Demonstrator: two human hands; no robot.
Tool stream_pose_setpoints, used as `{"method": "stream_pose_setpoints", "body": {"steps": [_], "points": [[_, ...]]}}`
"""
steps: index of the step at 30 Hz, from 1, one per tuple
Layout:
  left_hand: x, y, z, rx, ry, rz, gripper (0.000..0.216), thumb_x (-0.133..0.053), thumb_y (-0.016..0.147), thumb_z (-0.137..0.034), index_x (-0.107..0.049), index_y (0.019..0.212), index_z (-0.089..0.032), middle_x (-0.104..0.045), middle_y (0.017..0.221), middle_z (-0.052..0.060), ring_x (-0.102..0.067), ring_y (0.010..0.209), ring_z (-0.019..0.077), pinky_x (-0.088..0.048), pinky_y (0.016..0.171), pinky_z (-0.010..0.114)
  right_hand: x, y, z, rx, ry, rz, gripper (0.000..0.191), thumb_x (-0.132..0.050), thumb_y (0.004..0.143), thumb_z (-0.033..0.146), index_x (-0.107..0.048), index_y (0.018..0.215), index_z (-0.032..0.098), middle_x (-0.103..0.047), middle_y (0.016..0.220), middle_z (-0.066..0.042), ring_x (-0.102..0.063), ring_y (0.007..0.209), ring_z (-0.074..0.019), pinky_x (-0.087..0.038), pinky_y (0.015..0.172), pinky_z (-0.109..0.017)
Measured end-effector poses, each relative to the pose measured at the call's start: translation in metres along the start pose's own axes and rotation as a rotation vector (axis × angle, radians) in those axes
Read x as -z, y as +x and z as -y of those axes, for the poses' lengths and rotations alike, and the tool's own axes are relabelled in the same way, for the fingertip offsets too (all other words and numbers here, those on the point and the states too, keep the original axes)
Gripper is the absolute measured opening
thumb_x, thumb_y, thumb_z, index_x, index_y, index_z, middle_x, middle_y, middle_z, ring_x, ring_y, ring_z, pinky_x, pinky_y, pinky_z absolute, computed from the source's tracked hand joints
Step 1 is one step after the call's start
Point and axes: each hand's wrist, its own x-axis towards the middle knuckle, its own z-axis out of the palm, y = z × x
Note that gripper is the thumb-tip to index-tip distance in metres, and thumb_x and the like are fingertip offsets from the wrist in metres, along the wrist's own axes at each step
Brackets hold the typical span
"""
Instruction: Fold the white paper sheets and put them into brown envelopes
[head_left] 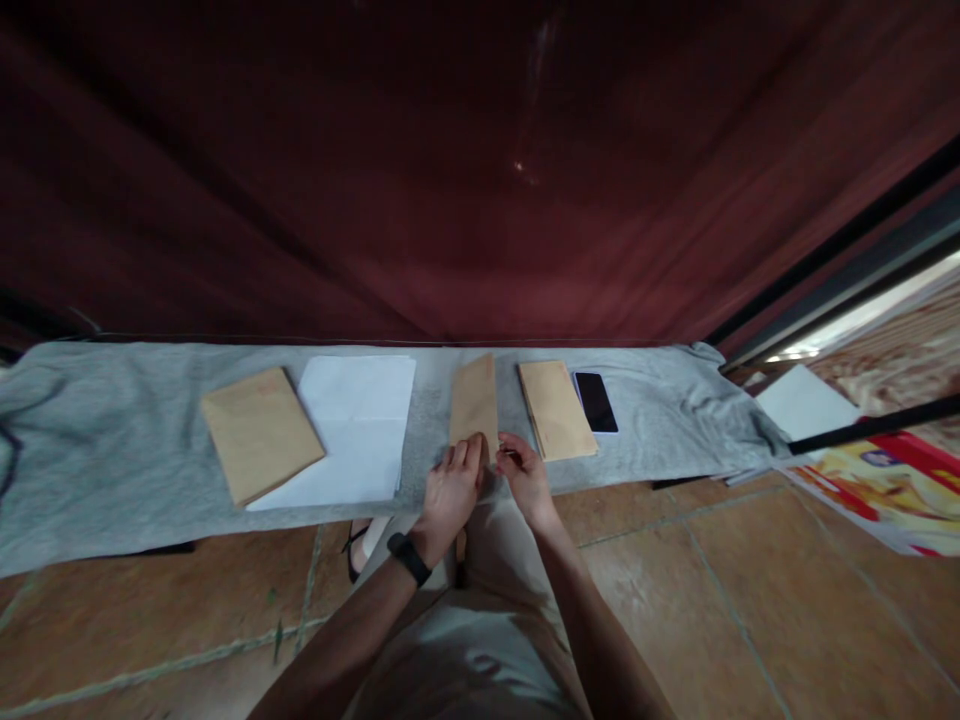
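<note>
A narrow brown envelope (475,400) lies upright on the grey cloth (112,440) in front of me. My left hand (450,492), with a black wristband, rests its fingers flat on the envelope's near end. My right hand (525,476) sits just right of that end, fingers curled and touching its near corner; whether it grips anything is hard to make out. A stack of brown envelopes (556,408) lies just right, with a black phone (595,401) beside it. Further left are white paper sheets (352,425) and a larger brown envelope (260,432).
A dark red curtain (450,170) hangs behind the cloth. Tiled floor (750,620) surrounds my knees. At the right lie a white sheet (804,403), a colourful printed sheet (892,485) and a dark bar (870,428).
</note>
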Motion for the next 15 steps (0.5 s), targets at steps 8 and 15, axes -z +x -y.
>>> {"method": "stream_pose_setpoints", "body": {"steps": [8, 15], "points": [[0.002, 0.016, 0.005, 0.458, -0.912, -0.319, 0.025, -0.059, 0.092, -0.029, -0.066, 0.114, -0.018, -0.073, 0.103, 0.01, -0.07, 0.083, 0.0206, -0.057, 0.072, 0.031, -0.01, 0.0, 0.033, 0.21, -0.143, 0.087, 0.028, -0.054, 0.093, 0.028, -0.07, 0.114, 0.023, -0.072, 0.114, -0.006, -0.068, 0.101, -0.0188, -0.056, 0.093, -0.034], [-0.021, 0.001, -0.005, 0.877, -1.833, -0.382, 0.041, -0.087, 0.063, -0.032, -0.068, 0.096, -0.017, -0.075, 0.086, 0.003, -0.071, 0.072, 0.0157, -0.057, 0.063, 0.026, -0.005, -0.013, -0.001, 0.351, -0.498, 0.133, 0.034, -0.046, 0.098, 0.021, -0.067, 0.125, 0.024, -0.069, 0.12, -0.009, -0.066, 0.112, -0.0207, -0.053, 0.101, -0.037]]}}
